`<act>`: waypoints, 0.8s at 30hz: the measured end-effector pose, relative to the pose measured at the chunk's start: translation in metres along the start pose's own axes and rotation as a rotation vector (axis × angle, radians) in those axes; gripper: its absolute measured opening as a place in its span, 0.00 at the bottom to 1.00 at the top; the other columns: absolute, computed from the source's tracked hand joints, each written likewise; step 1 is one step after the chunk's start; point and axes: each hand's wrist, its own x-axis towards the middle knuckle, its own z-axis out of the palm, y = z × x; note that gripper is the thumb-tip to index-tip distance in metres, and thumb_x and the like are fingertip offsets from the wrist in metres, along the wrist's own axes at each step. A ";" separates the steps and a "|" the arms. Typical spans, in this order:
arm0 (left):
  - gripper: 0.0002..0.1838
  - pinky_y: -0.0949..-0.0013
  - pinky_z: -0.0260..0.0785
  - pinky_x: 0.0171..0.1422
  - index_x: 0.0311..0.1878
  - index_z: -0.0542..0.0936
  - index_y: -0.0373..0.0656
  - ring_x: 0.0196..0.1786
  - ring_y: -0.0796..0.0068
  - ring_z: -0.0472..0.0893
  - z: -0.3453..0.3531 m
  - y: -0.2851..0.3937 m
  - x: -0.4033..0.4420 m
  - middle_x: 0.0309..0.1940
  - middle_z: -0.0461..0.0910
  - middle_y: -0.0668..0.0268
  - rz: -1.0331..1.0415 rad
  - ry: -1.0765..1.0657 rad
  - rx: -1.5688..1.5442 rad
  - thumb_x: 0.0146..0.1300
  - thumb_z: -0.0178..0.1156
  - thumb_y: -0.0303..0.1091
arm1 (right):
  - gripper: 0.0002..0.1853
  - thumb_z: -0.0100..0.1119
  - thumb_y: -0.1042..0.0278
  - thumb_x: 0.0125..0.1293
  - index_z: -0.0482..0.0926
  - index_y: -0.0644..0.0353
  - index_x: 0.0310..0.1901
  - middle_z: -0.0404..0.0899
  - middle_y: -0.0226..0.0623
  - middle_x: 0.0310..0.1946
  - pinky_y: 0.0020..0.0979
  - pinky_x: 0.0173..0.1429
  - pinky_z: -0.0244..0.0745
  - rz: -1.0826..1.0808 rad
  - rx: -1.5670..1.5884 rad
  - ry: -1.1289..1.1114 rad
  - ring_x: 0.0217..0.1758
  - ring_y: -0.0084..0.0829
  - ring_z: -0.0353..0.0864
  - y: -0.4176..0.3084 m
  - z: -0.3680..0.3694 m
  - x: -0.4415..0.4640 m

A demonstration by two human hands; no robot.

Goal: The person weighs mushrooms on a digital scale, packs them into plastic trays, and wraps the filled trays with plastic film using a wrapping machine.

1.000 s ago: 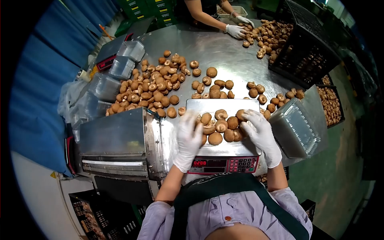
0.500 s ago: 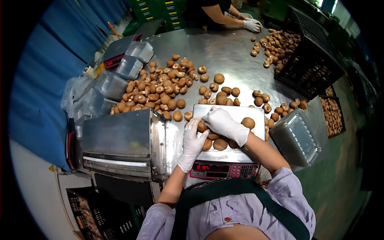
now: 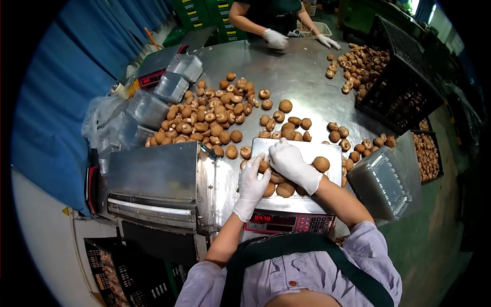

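Both my hands wear white gloves and work over the steel platform of a digital scale whose red display appears to read 0.470. My left hand is at the platform's left side, thumb and fingers closed around a brown mushroom. Close beside it, my right hand has its fingers bent together and pointing down; whatever they grip is hidden. Several mushrooms lie below my hands, partly covered by them. A single mushroom sits on the platform to the right.
A large mushroom pile lies left on the steel table, near clear plastic boxes. A metal machine stands left of the scale. Stacked clear trays and a black crate are right. Across the table is another person with gloved hands.
The scale's reading has risen from about 0.185. My hands stay close together over the platform. The person opposite has straightened and moved their hands apart, and the view has shifted slightly.
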 end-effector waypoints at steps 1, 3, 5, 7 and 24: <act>0.26 0.60 0.66 0.61 0.59 0.73 0.41 0.55 0.56 0.73 0.001 -0.001 0.000 0.53 0.75 0.56 -0.008 0.000 0.015 0.55 0.61 0.33 | 0.07 0.57 0.69 0.52 0.75 0.64 0.26 0.76 0.45 0.24 0.39 0.30 0.76 0.028 0.018 0.077 0.31 0.43 0.77 0.005 -0.005 -0.001; 0.26 0.60 0.65 0.61 0.59 0.73 0.42 0.55 0.55 0.73 0.004 -0.006 0.000 0.53 0.75 0.56 0.000 0.024 0.011 0.55 0.62 0.34 | 0.06 0.59 0.69 0.53 0.75 0.61 0.26 0.76 0.39 0.25 0.38 0.35 0.76 0.079 0.049 0.161 0.36 0.40 0.76 0.014 -0.026 -0.004; 0.27 0.60 0.65 0.61 0.60 0.73 0.40 0.56 0.55 0.73 0.001 -0.004 0.001 0.53 0.75 0.55 -0.004 -0.005 0.003 0.55 0.62 0.34 | 0.03 0.61 0.72 0.52 0.76 0.57 0.27 0.77 0.36 0.26 0.37 0.39 0.76 0.154 0.189 0.220 0.37 0.38 0.77 0.024 -0.048 -0.016; 0.27 0.60 0.65 0.61 0.61 0.72 0.40 0.56 0.55 0.73 -0.001 -0.002 0.001 0.53 0.75 0.55 -0.009 -0.026 -0.002 0.55 0.62 0.34 | 0.02 0.62 0.71 0.53 0.79 0.56 0.29 0.78 0.37 0.26 0.36 0.41 0.75 0.210 0.320 0.251 0.37 0.38 0.77 0.034 -0.077 -0.037; 0.22 0.68 0.65 0.64 0.60 0.72 0.36 0.60 0.65 0.73 -0.037 -0.009 0.011 0.56 0.72 0.56 -0.181 0.042 -0.307 0.62 0.59 0.27 | 0.11 0.64 0.62 0.50 0.85 0.57 0.33 0.82 0.45 0.32 0.38 0.45 0.76 0.782 0.175 -0.503 0.37 0.44 0.81 0.041 -0.170 -0.293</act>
